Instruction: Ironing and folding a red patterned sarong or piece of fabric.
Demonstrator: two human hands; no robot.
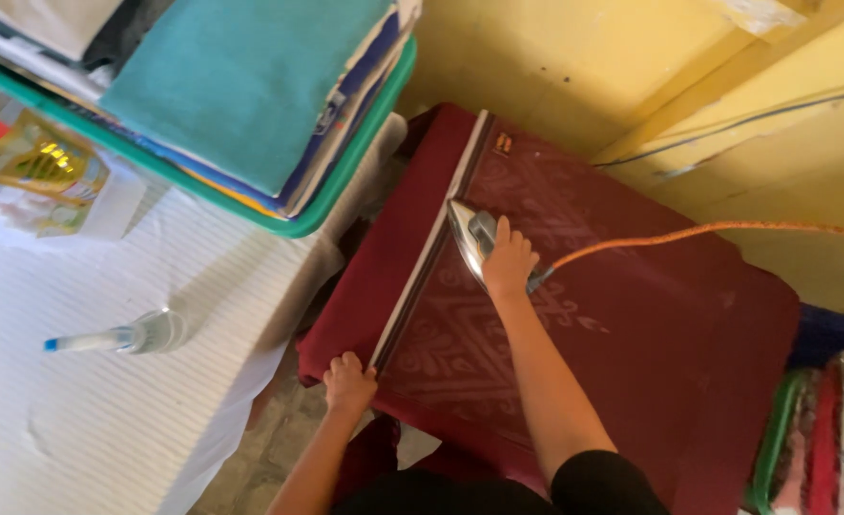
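Soft, warm daylight throughout; the green plastic tray of folded cloths (322, 205) shadows the worktop beneath it; the whole view is slightly blurred.

Open maroon cloth (632, 353) is lying free to the right of my iron (468, 238). The orange cord (708, 232) is crossing that way. On the left, the green tray (345, 181) of folded cloth is overhanging, and the yellow wall (574, 67) is closing off the far edge.

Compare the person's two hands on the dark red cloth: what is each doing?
The right hand grips the iron far up the dark red cloth; the left hand pinches the cloth's near edge. The right arm stretches forward; the left stays close. Both hands are bare.
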